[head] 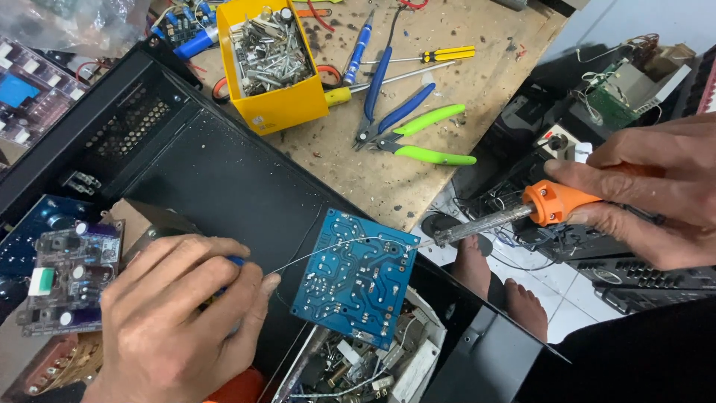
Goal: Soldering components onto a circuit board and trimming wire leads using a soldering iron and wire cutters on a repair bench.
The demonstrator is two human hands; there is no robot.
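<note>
At far left a small board [63,280] with capacitors sits inside an open black case [216,179]. The left hand [175,321] is curled shut, pinching a thin solder wire [313,254] that runs right across a blue circuit board [356,277]. That board rests tilted on the case's edge, solder side up, above a tray of scrap parts [358,369]. Further back, a yellow box [272,63] is heaped with metal components. Beside it on the worn wooden bench [418,190] lie screwdrivers [403,67], blue pliers [388,101] and green cutters [429,138]. The right hand [656,198] is wrapped tight round an orange soldering iron [556,200], whose tip meets the wire at the circuit board's right corner. Past the bench edge, electronic units [626,276] crowd a tiled floor [559,295], with bare feet [503,287] showing.
</note>
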